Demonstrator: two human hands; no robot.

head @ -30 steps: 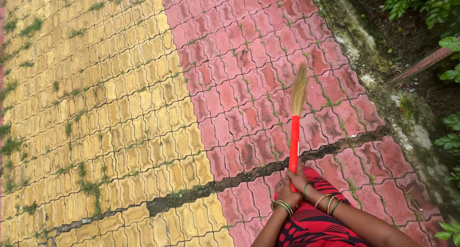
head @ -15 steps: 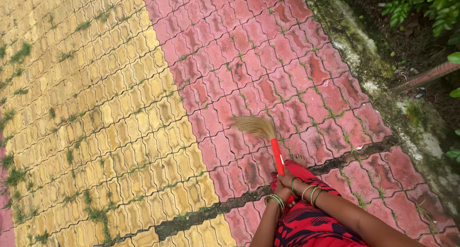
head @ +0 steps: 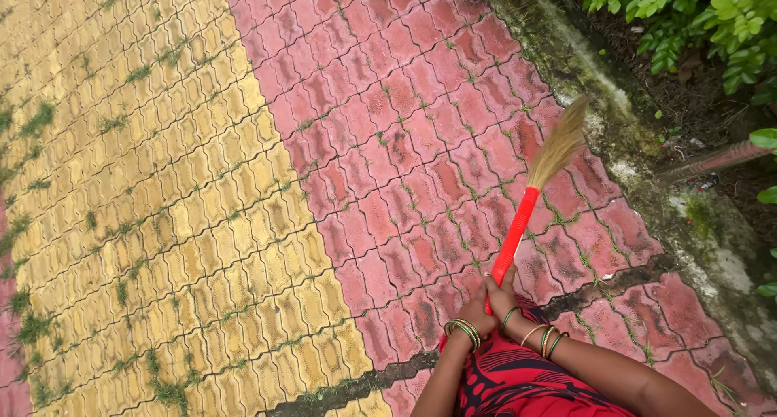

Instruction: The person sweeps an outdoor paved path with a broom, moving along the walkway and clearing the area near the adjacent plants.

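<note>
A broom (head: 534,194) with a red handle and a straw-coloured brush slants from the lower middle of the frame up toward the right, its brush tip reaching over the mossy curb (head: 603,101) at the edge of the paving. Both hands grip the lower end of the handle: the left hand (head: 476,316) sits lowest with its fingers wrapped shut around the handle, and the right hand (head: 502,292) is clamped on it just above, the two touching. Green and gold bangles (head: 544,340) circle both wrists, above a red and black patterned garment (head: 518,381) at the bottom edge. Under the broom lie red paving blocks (head: 405,126), with yellow paving blocks (head: 146,182) filling the left of the frame. Little loose litter shows on either band, but grass and moss fill many joints, thickest on the yellow side. Green bushes (head: 696,21) stand in the upper right beyond the curb.
</note>
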